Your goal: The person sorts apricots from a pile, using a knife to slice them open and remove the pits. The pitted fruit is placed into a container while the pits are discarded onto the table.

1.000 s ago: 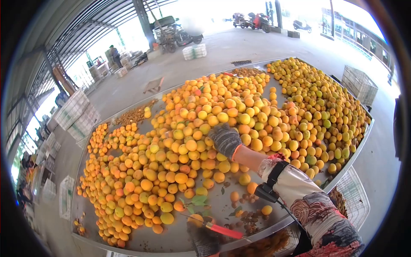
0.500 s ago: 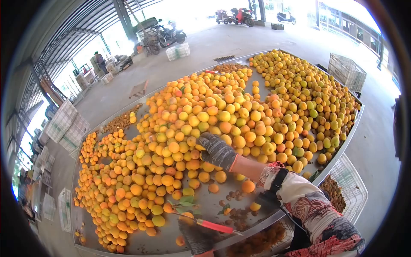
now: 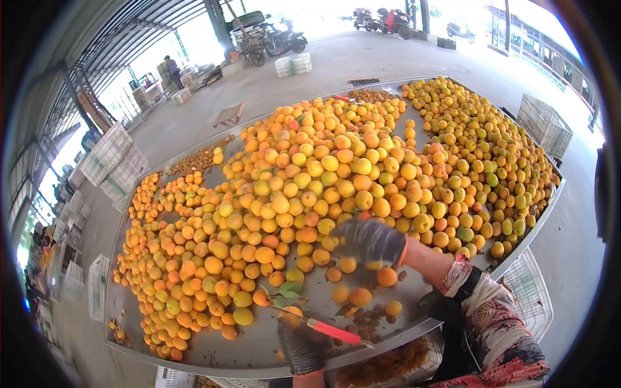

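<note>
My right hand (image 3: pixel 370 242), in a dark grey glove with an orange cuff, is over the near edge of a heap of apricots (image 3: pixel 278 205). Its fingers are smeared by motion but look stretched to the left, with nothing seen in them. My left hand (image 3: pixel 301 349), also gloved, is low at the table's near side, its fingers closed at an apricot (image 3: pixel 292 317). Across that fruit lies a thin metal tool with a red handle (image 3: pixel 334 331). Loose apricots (image 3: pixel 360 297) lie between the hands, beside small brown bits.
A metal table (image 3: pixel 226 370) with a raised rim bears the fruit. Green leaves (image 3: pixel 284 292) lie by the heap. White crates stand around, one at the right (image 3: pixel 529 291) and a stack at the left (image 3: pixel 113 155). Motorbikes (image 3: pixel 284 39) and a person (image 3: pixel 172 72) are farther off.
My right hand has drawn back from the heap, down and to the right. Two more apricots now lie loose on the bare metal below it. The view has shifted slightly; the left hand stays by its apricot.
</note>
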Demonstrator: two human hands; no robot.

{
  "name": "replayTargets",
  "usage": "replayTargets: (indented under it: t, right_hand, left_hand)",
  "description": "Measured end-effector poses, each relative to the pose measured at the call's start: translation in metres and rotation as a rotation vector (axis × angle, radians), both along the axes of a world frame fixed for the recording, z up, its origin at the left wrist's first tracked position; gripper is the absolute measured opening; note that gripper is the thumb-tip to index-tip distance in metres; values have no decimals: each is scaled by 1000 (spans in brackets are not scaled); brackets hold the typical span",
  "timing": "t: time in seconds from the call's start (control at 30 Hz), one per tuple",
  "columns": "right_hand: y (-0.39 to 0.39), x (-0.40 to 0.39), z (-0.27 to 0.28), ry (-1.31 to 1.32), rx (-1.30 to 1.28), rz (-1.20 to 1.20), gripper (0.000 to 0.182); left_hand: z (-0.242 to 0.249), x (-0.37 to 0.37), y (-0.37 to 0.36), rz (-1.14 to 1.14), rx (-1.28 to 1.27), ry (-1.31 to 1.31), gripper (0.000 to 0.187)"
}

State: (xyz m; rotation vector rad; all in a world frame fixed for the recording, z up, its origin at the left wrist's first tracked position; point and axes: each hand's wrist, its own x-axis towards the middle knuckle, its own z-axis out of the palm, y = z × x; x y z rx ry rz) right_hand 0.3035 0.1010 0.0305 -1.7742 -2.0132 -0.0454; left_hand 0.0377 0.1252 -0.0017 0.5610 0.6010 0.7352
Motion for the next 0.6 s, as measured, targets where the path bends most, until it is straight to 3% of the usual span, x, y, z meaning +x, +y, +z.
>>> replayTargets:
  t: [0.03,0.13,0.2,0.27,0.33,0.4,0.47,0.53,0.6]
  right_hand:
    - [3,0,18,272,-210,-327,35]
    - [18,32,23,246,-176,-464,36]
    - [26,43,19,271,-91,-425,36]
    - [33,33,14,233,-20,-378,34]
    - [31,-2,27,569,-260,-310,31]
    - [13,-39,17,640,-172,-6,28]
    - [1,-69,-17,874,-4,479,27]
    - [-22,-98,-17,959,-175,410,29]
    - [-31,-107,-3,857,-227,338,35]
  left_hand:
    - [3,3,-1,5,-2,0,48]
    - [-3,8,0,112,11,59,51]
    - [-28,6,8,171,181,259,52]
    - [-32,3,10,140,88,195,42]
    - [-38,-1,10,105,-10,136,33]
    - [-48,-3,9,153,-51,69,57]
    - [-38,4,7,268,101,190,58]
    - [-29,5,6,380,254,308,59]
    - [-24,2,5,304,35,151,55]
